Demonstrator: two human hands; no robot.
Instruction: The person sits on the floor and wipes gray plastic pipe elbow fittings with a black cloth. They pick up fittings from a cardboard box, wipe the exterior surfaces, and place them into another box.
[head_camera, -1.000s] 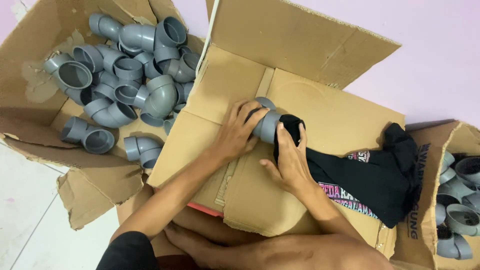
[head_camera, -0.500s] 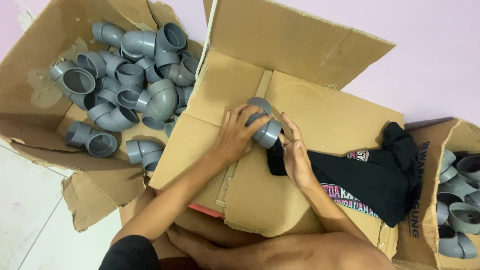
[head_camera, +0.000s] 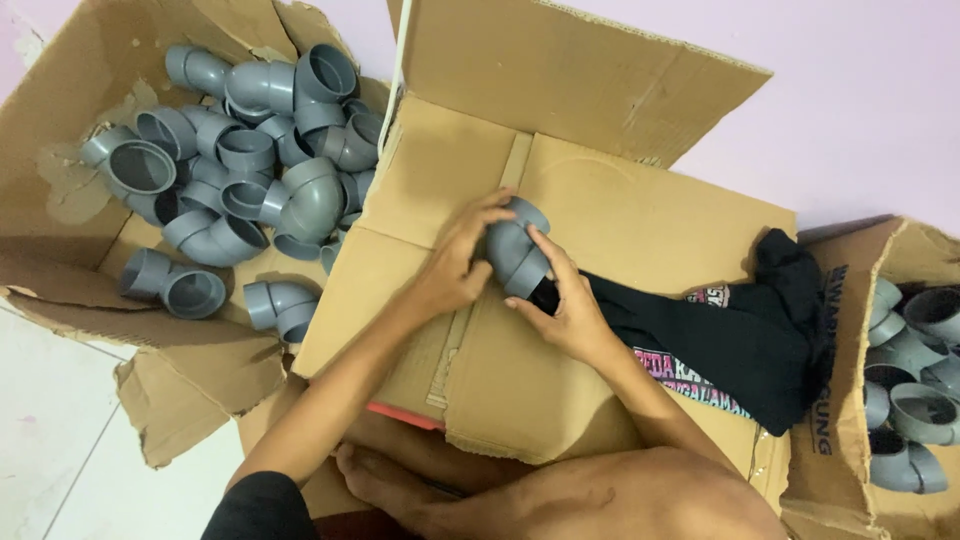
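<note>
Grey elbow fitting, a smooth, matte plastic pipe bend with a round socket collar at each end, sits at the centre of the frame on top of a closed cardboard box. Both hands hold it: the left hand curls its fingers over the upper end, grip clenched on the fitting, and the right hand cups the lower end from below, thumb laid along the curve, also grasping it. Just beside the lower socket lies a black cloth, soft and crumpled, with pink and white print, stretching toward the right of the frame across the box top; whether it touches the fitting cannot be told.

Corrugated brown board makes up the box, creased and scuffed, with 1 flap standing up at the top of the frame. In the upper left an open carton with torn, ragged edges holds a heap of the same grey elbows, their curved bodies and open round mouths facing every way. At the right edge another open carton holds more grey fittings. White tiled floor shows in the lower left.
</note>
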